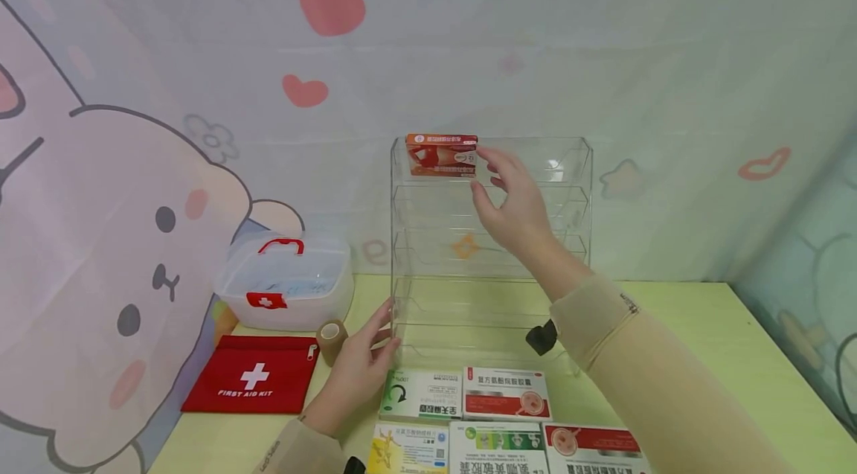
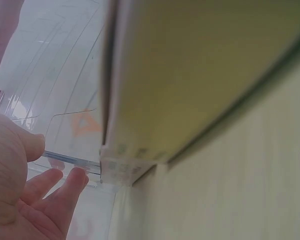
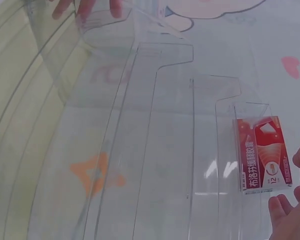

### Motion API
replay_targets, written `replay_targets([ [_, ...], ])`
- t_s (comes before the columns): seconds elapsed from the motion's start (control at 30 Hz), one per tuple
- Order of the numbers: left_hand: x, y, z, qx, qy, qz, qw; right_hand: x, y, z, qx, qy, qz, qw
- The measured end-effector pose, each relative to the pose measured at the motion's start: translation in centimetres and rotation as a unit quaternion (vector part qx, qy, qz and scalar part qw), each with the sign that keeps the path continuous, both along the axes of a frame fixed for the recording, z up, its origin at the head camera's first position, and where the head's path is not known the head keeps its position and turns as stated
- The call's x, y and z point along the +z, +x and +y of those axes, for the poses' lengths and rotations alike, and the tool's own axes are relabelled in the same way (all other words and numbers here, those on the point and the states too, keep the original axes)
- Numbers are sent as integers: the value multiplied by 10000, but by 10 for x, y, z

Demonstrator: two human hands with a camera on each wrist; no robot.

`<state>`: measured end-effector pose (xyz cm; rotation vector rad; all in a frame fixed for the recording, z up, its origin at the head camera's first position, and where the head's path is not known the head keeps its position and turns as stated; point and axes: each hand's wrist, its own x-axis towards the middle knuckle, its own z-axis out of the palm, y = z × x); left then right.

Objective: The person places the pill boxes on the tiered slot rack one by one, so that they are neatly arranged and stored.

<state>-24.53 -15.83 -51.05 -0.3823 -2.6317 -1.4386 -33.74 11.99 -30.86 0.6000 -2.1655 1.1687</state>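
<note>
A clear acrylic tiered rack (image 1: 492,327) stands upright on the table. In its top tier, at the left end, sits a red medicine box (image 1: 442,156), also seen in the right wrist view behind the clear lip. My right hand (image 1: 514,205) is at the box's right end, thumb and fingers spread, holding nothing; a small gap shows in the right wrist view. Low on the rack's left side, my left hand (image 1: 358,370) holds the side edge, thumb on one face and fingers (image 2: 72,182) on the other.
Several medicine boxes, among them a green-and-white box (image 1: 422,394) and a yellow-and-white box (image 1: 408,448), lie before the rack. Left of it are a tan tape roll (image 1: 331,340), a red first aid pouch (image 1: 251,377) and a clear lidded case (image 1: 288,303). A printed cloth hangs behind.
</note>
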Motion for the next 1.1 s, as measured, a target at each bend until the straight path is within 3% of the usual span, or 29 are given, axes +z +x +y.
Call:
replay_targets([
  [0.23,2,0,-1,-1,46,22,10000,-7,16,12,54,-60,-41,10000],
  [0.5,2,-1,0,45,7,38,10000,-26,35,33,333,-424,-180,9984],
  [0.77,1,-1,2,43,0,-36,10000,-58,68,65,262,-184,-357,9989],
  [1.1,4,-2,3,69,-14,-136,9999,-109,107,111,-244,197,-417,9986],
])
